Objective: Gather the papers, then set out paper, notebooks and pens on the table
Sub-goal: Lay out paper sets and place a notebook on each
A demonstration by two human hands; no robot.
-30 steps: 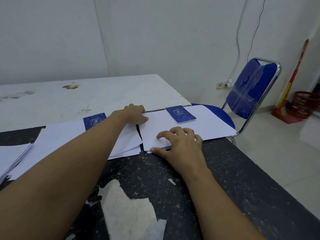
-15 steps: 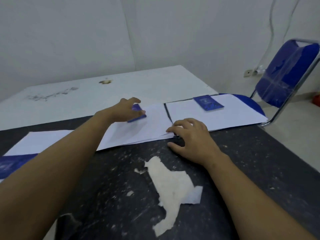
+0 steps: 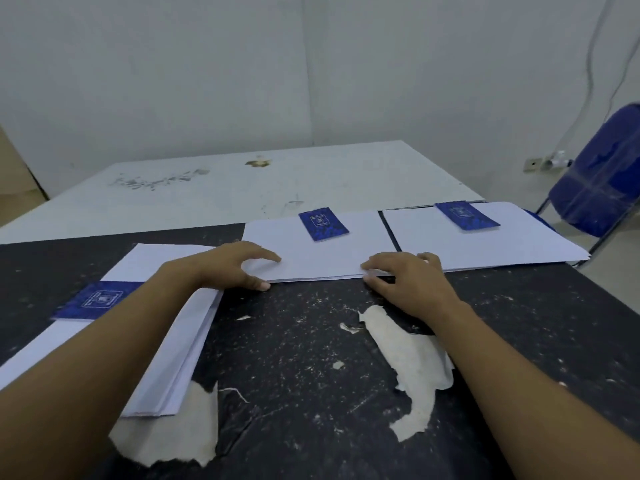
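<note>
Three white paper stacks lie in a row on the dark table [image 3: 311, 358]. Each carries a small blue notebook: the left notebook [image 3: 98, 299], the middle notebook [image 3: 323, 223], the right notebook [image 3: 465, 215]. My left hand [image 3: 232, 268] holds the near left corner of the middle stack [image 3: 329, 258], fingers on top and thumb against the edge. At the stack's near right corner, my right hand [image 3: 405, 275] pinches the edge the same way. My left forearm crosses the left stack [image 3: 173, 341]. The right stack [image 3: 485, 244] is untouched. No pen is visible.
The dark tabletop has torn patches showing pale underlay [image 3: 412, 355]. A white table [image 3: 242, 188] adjoins it behind, against the wall. A blue folding chair [image 3: 602, 181] stands at the right end, close to the right stack.
My left hand has let go of the middle notebook and drawn back to the stack's near edge. My right hand has shifted onto the stack's near right corner. The view has swung left.
</note>
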